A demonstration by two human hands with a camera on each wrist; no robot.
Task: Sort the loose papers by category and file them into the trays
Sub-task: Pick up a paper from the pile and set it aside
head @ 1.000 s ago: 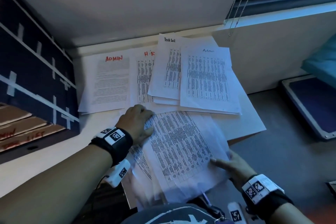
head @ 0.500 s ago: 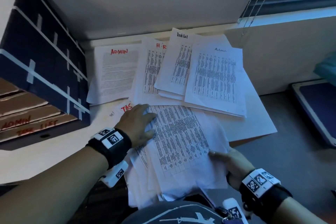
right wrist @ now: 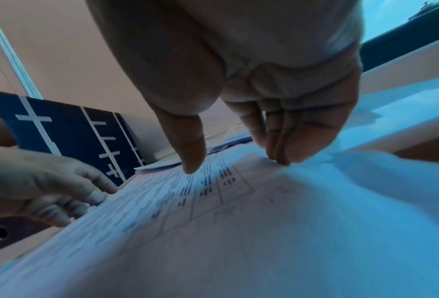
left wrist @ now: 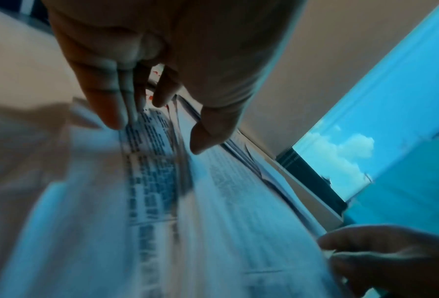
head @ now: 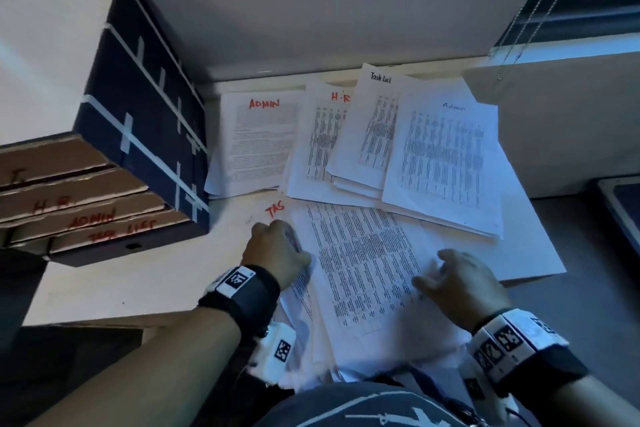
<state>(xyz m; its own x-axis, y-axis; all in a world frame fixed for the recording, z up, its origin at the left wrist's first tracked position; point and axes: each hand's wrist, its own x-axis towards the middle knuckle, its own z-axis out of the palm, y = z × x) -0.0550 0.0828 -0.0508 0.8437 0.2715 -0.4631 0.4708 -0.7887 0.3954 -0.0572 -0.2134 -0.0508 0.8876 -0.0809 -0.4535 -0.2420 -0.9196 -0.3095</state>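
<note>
We've got the loose stack of papers (head: pixel 363 274) at the desk's near edge — left hand (head: pixel 277 250) curls round its left edge, right hand (head: pixel 460 281) rests on top, fingers relaxed. Labelled trays (head: pixel 79 204) sit well left.

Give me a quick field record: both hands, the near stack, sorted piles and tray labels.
left hand: fingers curled on the left edge of the near stack, lifting sheets
right hand: fingertips resting on the stack's right side
near stack: unsorted table printouts at the desk's front edge; red "TAS" sheet peeks out at its far left
sorted piles: ADMIN pile, H.R pile, Task List pile, blue-headed Admin sheet
trays: cardboard, stacked at left; labels H.R, ADMIN, TASK LIST readable, top one unclear
</note>
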